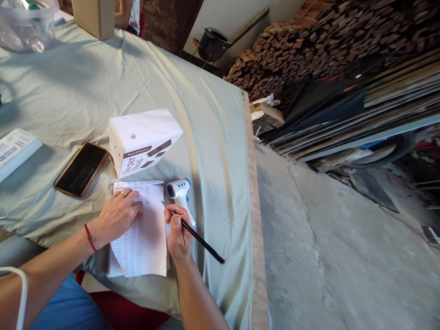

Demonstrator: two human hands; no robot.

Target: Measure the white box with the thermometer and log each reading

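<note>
Sheets of paper (151, 238) covered partly with handwriting lie at the table's near edge. My left hand (120, 213) rests palm down on their upper left part, fingers somewhat bent and holding nothing. A ring and a red bracelet are on it. Between the fingers of my right hand (179, 233) is a black pen (202, 243), its tip near the right edge of the paper. Just beyond that hand lies a white and blue infrared thermometer (180, 190), partly hidden by the fingers. A white "Super Meal" box (144, 137) stands behind the paper.
Left of the box lies a smartphone (81, 169), and farther left a white carton (17, 151). A plastic tub (25, 27) and a cardboard box (93, 18) stand at the far side, near a seated person (123, 13). The table's wooden edge (254, 206) runs along the right.
</note>
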